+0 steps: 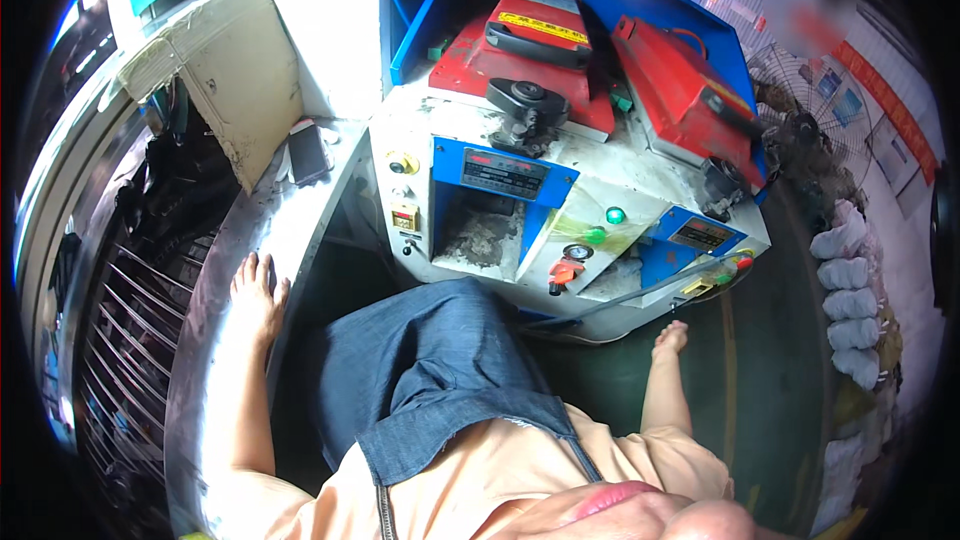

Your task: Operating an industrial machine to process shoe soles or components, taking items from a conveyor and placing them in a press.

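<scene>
My left hand (260, 298) lies with its fingers apart on the pale metal ledge (215, 360) at my left; nothing is in it. Low in front of the machine's right corner is my right hand (670, 338), its fingers loosely curled with nothing visible in them. The white and blue machine (400, 190) stands before me. On its top sit two red hinged covers, a left one (470, 55) and a right one (670, 90). A black knob (527, 93) is at the front of the left cover.
A dark phone-like slab (308, 153) lies on the ledge by a cream panel (240, 80). Metal bars (135, 340) run along the left. A cable (600, 308) crosses the machine's front. At the right are a wire-guarded fan (800, 100) and a stack of white bundles (848, 305).
</scene>
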### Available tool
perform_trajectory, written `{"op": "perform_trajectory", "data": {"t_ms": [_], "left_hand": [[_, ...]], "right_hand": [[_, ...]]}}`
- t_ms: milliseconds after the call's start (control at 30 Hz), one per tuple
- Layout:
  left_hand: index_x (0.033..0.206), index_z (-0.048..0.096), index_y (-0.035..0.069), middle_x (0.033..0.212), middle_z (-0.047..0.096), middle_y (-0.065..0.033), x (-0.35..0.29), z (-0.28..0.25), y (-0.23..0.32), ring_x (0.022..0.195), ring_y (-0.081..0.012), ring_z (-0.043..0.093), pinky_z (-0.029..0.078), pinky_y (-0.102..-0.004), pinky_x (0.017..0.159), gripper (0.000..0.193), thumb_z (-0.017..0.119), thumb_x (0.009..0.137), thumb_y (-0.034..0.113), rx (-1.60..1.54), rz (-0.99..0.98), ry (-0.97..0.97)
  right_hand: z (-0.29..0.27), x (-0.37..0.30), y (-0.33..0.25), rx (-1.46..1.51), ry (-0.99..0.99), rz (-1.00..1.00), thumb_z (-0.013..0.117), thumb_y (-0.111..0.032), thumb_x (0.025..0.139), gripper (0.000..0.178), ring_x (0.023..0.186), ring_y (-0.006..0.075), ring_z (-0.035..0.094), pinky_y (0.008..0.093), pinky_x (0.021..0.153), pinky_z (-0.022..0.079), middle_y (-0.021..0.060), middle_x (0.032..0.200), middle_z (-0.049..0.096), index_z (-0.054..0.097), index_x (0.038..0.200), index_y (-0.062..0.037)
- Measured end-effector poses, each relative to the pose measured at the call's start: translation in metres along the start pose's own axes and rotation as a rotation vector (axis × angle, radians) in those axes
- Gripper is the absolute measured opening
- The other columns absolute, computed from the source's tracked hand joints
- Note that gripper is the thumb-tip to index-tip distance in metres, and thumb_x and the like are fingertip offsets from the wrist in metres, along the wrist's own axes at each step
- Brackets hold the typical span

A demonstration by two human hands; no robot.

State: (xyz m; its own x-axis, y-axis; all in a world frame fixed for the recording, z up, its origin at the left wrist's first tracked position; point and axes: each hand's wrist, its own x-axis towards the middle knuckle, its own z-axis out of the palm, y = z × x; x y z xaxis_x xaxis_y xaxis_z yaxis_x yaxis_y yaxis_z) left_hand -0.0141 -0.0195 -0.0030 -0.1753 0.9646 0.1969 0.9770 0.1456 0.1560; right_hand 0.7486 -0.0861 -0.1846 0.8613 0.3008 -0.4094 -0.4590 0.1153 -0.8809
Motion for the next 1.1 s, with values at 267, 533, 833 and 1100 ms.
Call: {"op": "perform_trajectory", "data": {"t_ms": [267,533,833,1100], "left_hand": [[0.131,0.044,0.006,0.14,0.037,-0.0212,0.005,0.003,-0.003,0.132,-0.0348,0.031,0.022,-0.0481,0.109,0.052,0.053,0.087,0.032,-0.055,0.053,0.047],[0.123,0.049,0.004,0.138,0.039,-0.0222,0.001,0.013,-0.015,0.13,-0.0367,0.034,0.025,-0.05,0.107,0.048,0.055,0.083,0.03,-0.097,0.052,0.099],[0.124,0.05,0.006,0.139,0.038,-0.0228,0.007,0.027,-0.018,0.134,-0.0359,0.029,0.02,-0.0506,0.109,0.052,0.05,0.086,0.042,-0.155,0.069,0.147],[0.127,0.049,0.007,0.14,0.037,-0.0212,0.009,0.025,-0.013,0.133,-0.0342,0.03,0.021,-0.0488,0.109,0.053,0.05,0.087,0.042,-0.195,0.138,0.134]], "right_hand": [[0.062,-0.182,0.036,-0.809,-0.938,0.281,0.054,-0.027,0.091,0.021,0.07,0.0113,0.059,0.0231,0.06,0.047,0.0022,0.084,0.062,0.062,0.098,-0.0076],[0.154,-0.281,0.028,-0.83,-1.438,0.05,0.057,-0.009,0.089,0.026,0.089,0.0188,0.064,0.0274,0.076,0.052,0.014,0.103,0.063,0.056,0.113,0.0022],[0.178,-0.322,0.03,-0.739,-1.543,-0.049,0.057,-0.005,0.089,0.029,0.1,0.0235,0.062,0.0304,0.084,0.052,0.0165,0.114,0.06,0.053,0.117,0.0038],[0.181,-0.343,0.005,-0.672,-1.551,-0.19,0.054,-0.006,0.09,0.029,0.101,0.0232,0.061,0.0304,0.086,0.05,0.0158,0.114,0.06,0.052,0.118,0.0042]]}}
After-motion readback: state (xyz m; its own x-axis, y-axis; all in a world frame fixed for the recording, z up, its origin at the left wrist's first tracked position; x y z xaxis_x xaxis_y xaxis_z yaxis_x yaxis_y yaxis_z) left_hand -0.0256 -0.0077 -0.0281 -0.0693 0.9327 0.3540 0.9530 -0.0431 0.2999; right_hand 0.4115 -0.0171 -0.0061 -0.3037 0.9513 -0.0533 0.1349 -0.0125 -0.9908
